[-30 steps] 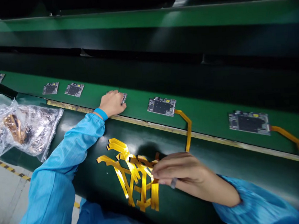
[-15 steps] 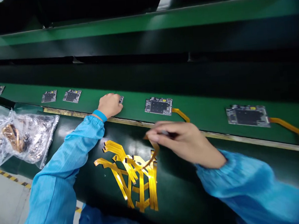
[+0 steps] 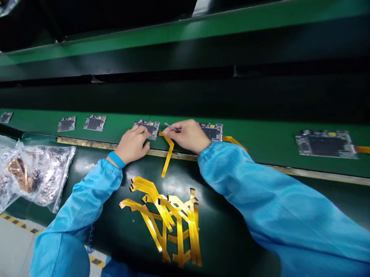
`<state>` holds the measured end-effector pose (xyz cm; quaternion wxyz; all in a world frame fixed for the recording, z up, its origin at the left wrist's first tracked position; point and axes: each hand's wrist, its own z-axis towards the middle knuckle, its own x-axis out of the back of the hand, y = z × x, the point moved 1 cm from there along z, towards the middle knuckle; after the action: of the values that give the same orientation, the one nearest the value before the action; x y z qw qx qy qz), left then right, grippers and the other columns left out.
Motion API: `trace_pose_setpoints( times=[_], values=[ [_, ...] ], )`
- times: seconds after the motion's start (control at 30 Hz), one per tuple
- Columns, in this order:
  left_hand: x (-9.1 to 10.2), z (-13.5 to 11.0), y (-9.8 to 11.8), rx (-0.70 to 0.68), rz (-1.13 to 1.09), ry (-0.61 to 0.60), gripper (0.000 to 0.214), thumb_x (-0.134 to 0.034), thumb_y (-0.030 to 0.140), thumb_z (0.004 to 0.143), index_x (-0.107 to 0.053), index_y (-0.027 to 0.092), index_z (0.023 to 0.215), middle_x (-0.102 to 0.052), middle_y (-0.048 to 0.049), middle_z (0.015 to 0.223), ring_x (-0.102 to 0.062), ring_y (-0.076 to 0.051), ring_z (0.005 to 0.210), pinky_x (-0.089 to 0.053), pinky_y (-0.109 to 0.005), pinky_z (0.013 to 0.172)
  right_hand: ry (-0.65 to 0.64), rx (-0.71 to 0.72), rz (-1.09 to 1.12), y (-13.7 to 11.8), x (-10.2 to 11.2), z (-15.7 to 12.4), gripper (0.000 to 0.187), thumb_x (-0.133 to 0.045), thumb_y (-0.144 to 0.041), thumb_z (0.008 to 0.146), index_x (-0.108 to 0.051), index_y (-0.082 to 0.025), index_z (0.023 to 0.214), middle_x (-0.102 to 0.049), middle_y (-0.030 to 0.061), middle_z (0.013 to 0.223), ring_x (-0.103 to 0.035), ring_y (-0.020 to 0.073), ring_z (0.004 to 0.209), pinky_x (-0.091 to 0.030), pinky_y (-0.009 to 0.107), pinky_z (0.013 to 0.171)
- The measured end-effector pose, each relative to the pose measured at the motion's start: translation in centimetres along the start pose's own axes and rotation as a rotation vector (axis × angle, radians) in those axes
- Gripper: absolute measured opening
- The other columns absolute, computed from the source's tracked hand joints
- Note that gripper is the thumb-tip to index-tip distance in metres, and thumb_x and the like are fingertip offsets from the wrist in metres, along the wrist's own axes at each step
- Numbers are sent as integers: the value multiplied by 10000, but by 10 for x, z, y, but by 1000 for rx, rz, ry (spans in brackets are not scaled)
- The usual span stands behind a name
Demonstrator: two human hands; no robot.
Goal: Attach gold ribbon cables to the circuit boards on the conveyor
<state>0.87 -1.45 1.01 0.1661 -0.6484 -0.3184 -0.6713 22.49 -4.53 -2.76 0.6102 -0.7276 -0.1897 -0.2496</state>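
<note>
My left hand [image 3: 133, 144] rests curled on the belt's near edge, fingertips holding down a small grey circuit board [image 3: 147, 127]. My right hand [image 3: 186, 135] is closed in a pinch beside it, holding the top end of a yellow flex cable [image 3: 167, 153] at the board's right edge, with a thin grey tool sticking out between the fingers. The cable hangs down over the dark table. A pile of several yellow flex cables [image 3: 168, 218] lies in front of me between my blue sleeves.
More circuit boards sit along the green conveyor belt [image 3: 269, 144]: two at the left [image 3: 80, 123], one behind my right hand [image 3: 212, 130], one at the right [image 3: 324, 144] with an orange cable attached. A clear plastic bag [image 3: 24, 170] of parts lies at the left.
My right hand lifted one flex cable from the pile and carried it up to the board under my left hand. The boards on the belt have shifted rightward.
</note>
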Motion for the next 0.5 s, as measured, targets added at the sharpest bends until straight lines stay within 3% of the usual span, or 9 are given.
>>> trace_pose_setpoints(
  times=[0.5],
  values=[
    [-2,6,11,-40,41,-42,315,-550,225,967,-737,156,1211,-665,-145,1322,-605,-312,1234,-531,-430,1054,-8,-19,-90,15,9,-2,332,-682,-440,831,-842,-150,855,-701,27,635,-589,168,618,-407,290,583]
  ],
)
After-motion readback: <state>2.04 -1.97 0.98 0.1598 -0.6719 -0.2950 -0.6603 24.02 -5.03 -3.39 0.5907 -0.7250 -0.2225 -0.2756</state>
